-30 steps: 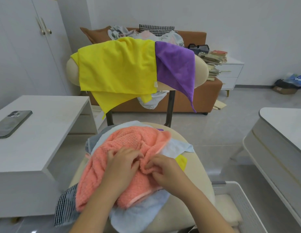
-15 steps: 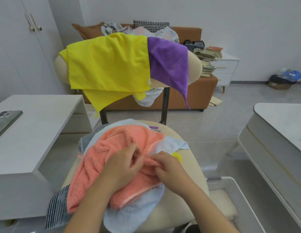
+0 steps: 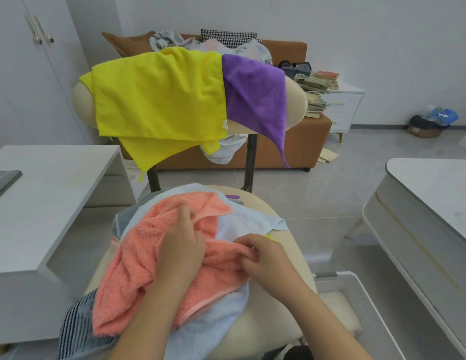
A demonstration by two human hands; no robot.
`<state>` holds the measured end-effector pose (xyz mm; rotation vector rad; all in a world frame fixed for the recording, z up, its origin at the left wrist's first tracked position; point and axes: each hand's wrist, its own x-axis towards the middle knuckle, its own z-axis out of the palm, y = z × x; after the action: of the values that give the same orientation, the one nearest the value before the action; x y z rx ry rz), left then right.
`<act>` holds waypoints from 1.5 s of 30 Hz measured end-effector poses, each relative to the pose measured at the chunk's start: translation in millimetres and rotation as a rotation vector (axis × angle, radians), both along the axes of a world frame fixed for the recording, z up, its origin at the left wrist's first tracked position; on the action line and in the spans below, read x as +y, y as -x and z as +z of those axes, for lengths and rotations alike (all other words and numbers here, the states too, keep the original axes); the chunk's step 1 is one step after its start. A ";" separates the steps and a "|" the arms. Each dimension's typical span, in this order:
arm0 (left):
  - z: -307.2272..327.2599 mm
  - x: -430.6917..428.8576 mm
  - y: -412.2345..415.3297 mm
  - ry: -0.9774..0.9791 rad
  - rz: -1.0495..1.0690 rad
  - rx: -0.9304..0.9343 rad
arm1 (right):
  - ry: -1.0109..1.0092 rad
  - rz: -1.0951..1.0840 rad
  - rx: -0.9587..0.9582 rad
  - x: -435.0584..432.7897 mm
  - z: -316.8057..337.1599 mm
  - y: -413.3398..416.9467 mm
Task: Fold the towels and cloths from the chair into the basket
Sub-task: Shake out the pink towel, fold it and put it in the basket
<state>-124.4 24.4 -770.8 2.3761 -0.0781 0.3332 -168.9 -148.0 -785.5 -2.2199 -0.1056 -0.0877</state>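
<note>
No words or numbers can be read here. The small white tag (image 3: 225, 124) on the soft yellow cloth (image 3: 159, 92) is too tiny. The pile of old books (image 3: 317, 92) is too blurry.

Bare seat (image 3: 299, 252) is lying open between the cloth pile (image 3: 138, 255) and the basket (image 3: 371, 318). The draped backrest (image 3: 295, 100) is blocking the way ahead, while the left table (image 3: 57, 190) and right table (image 3: 434, 198) are hemming both sides.

Two bare forearms (image 3: 154, 307), bare hands (image 3: 182, 245)
</note>
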 end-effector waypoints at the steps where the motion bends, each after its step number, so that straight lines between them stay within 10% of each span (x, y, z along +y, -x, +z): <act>1: 0.3 2.3 0.8 0.044 -0.010 -0.034 | -0.016 -0.018 0.007 -0.2 0.3 -1.2; 30: 3.1 39.4 10.6 -0.033 -0.037 -0.104 | -0.014 -0.381 0.009 -22.9 -12.4 -10.8; 37: 74.2 47.4 1.6 -0.365 -0.072 -0.101 | 0.062 -0.446 -0.051 -47.4 51.5 -16.3; 45: 176.6 68.1 12.9 -0.478 -0.273 -0.278 | -0.335 -0.462 -0.156 -61.1 165.6 -11.4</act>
<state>-137.3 92.6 -594.1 2.7214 -0.6723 0.5587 -157.5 -209.1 -620.0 -1.8624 0.3180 -0.4959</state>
